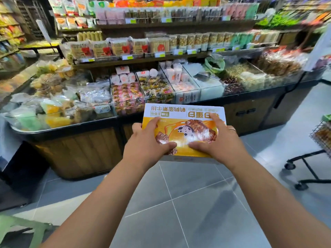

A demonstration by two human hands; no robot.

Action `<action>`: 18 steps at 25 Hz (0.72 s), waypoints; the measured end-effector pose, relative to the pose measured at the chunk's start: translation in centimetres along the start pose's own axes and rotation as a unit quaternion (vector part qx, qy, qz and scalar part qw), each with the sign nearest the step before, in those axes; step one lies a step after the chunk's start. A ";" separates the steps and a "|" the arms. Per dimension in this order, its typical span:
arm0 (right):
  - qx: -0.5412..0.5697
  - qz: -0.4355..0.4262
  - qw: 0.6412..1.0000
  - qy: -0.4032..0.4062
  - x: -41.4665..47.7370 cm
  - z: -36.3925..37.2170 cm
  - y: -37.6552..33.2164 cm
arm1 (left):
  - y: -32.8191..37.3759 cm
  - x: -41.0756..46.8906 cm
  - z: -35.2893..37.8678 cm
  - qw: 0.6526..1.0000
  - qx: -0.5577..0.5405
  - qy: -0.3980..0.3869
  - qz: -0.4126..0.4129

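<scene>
Head view: the left hand and the right hand each clasp one side of the yellow snack box. The thumbs press on its top near the edge and the fingers wrap the sides, so it rides level. The box hangs in the air above the tiled floor, just short of the snack counter, probably bound for its bins.

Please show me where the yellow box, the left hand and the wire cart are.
yellow box (168,111): head view, on its white printed band.
left hand (148,142): head view, on the back of the hand.
wire cart (322,135): head view, on the basket mesh.
</scene>
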State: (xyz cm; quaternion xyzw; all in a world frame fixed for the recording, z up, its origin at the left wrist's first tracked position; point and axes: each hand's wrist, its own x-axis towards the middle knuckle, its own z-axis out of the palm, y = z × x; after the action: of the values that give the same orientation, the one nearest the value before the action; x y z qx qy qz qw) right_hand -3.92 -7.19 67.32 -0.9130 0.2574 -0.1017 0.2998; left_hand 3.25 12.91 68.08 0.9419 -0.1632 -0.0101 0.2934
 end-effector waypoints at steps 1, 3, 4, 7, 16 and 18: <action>0.001 0.005 1.000 0.008 0.8 -1.9 1.9 | 2.3 0.7 1.5 1.000 -0.006 -0.003 0.009; -0.002 0.015 1.000 0.019 2.0 -5.0 5.4 | 6.2 2.0 4.2 0.999 -0.022 -0.015 0.026; -0.003 0.024 0.999 0.027 2.7 -6.7 7.4 | 8.5 2.8 5.7 0.999 -0.026 -0.024 0.038; -0.003 0.058 0.997 0.050 4.6 -11.2 13.1 | 15.1 5.0 9.8 0.995 -0.032 -0.050 0.076; 0.004 0.182 0.977 0.114 12.8 -19.6 27.5 | 30.9 14.5 23.3 0.970 -0.030 -0.147 0.191; 0.010 0.208 0.968 0.141 15.5 -21.1 30.4 | 34.1 17.6 26.4 0.961 -0.031 -0.163 0.223</action>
State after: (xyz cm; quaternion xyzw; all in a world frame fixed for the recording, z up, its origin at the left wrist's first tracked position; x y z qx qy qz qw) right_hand -10.42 -46.81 66.46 -0.8125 0.4805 -0.1676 0.2843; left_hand 6.60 -33.53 66.58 0.8576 -0.4142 -0.1034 0.2869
